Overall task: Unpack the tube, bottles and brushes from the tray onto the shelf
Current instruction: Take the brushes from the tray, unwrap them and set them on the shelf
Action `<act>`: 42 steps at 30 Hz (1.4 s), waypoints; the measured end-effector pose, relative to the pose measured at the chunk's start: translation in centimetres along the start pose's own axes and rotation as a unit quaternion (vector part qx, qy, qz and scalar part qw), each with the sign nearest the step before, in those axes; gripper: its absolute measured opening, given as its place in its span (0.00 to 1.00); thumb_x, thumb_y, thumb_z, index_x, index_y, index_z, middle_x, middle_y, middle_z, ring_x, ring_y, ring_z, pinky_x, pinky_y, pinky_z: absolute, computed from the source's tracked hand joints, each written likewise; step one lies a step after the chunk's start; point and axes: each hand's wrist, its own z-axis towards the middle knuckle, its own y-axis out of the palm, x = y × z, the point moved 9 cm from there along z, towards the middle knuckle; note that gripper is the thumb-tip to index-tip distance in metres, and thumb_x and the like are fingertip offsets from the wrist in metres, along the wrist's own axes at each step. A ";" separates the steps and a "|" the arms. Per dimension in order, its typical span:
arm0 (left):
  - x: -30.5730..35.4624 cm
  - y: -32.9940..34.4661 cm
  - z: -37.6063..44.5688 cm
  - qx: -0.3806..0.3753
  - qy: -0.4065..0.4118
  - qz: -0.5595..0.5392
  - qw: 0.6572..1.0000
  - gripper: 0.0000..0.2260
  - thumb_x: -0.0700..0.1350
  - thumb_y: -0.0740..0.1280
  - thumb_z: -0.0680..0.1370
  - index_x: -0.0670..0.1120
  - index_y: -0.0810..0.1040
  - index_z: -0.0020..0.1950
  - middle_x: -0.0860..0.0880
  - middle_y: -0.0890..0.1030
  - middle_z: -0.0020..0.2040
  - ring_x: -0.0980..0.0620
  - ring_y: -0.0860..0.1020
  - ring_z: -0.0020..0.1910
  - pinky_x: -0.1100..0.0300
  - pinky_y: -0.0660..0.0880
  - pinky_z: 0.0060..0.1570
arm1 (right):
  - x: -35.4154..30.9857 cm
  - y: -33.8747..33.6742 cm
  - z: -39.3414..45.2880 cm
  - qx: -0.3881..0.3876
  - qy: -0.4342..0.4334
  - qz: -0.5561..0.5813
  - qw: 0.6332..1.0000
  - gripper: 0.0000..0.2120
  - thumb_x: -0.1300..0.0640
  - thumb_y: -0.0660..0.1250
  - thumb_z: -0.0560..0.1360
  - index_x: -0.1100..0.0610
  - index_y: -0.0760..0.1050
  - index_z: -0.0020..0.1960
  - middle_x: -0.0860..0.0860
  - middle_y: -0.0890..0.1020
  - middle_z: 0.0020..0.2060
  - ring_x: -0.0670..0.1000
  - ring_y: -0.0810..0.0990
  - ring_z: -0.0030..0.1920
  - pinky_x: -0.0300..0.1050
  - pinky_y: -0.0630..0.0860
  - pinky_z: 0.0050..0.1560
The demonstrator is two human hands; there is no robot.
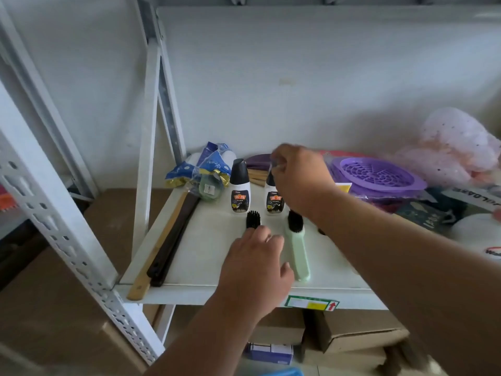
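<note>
Two white bottles with black caps stand upright on the white shelf (206, 256). The left bottle (240, 189) stands free. My right hand (301, 180) covers the cap of the right bottle (274, 200), fingers pinched at its top. In front of the bottles lie two brushes, bristles pointing to the back. My left hand (257, 267) is curled over the handle of the left brush (253, 219), so only its black bristles show. The pale green brush (296, 251) lies free just right of that hand. I see no tube.
Wooden and dark long-handled tools (165, 245) lie along the shelf's left edge. A blue and gold packet (202, 169) sits at the back left. At the right are a purple basket (379, 175) and bagged goods (455, 147). Cardboard boxes (352, 337) stand below, and a blue edge (284, 372) shows at the bottom.
</note>
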 end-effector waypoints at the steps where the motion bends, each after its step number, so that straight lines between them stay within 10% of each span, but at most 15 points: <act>1: -0.7 -0.2 0.0 0.002 -0.011 0.005 1.000 0.21 0.55 0.65 0.79 0.50 0.78 0.70 0.51 0.78 0.66 0.50 0.75 0.65 0.53 0.76 0.65 | -0.5 0.2 1.6 -0.010 -0.001 -0.008 1.000 0.16 0.65 0.64 0.76 0.55 0.80 0.62 0.56 0.83 0.55 0.58 0.82 0.53 0.44 0.75 0.47; 5: -3.5 0.0 -0.1 -0.005 -0.035 0.009 0.999 0.23 0.57 0.64 0.79 0.52 0.76 0.72 0.53 0.75 0.72 0.50 0.72 0.70 0.52 0.74 0.68 | 0.1 2.7 5.9 -0.094 0.051 -0.079 0.991 0.22 0.59 0.68 0.80 0.52 0.72 0.73 0.55 0.79 0.61 0.56 0.78 0.51 0.45 0.74 0.46; 10: -4.9 1.2 -0.5 -0.019 -0.051 -0.014 0.998 0.23 0.57 0.64 0.79 0.52 0.76 0.73 0.54 0.74 0.71 0.50 0.71 0.69 0.53 0.74 0.68 | 0.5 5.5 7.0 -0.160 0.035 -0.216 0.963 0.12 0.58 0.65 0.79 0.60 0.80 0.61 0.55 0.82 0.51 0.56 0.80 0.46 0.43 0.72 0.39; 42: -5.0 1.6 -0.9 -0.032 -0.083 -0.072 0.993 0.21 0.56 0.65 0.80 0.49 0.77 0.70 0.53 0.71 0.73 0.53 0.73 0.69 0.58 0.79 0.64 | 1.2 6.3 7.7 -0.141 0.025 -0.192 0.971 0.11 0.59 0.66 0.77 0.61 0.82 0.56 0.59 0.84 0.50 0.60 0.81 0.48 0.46 0.73 0.46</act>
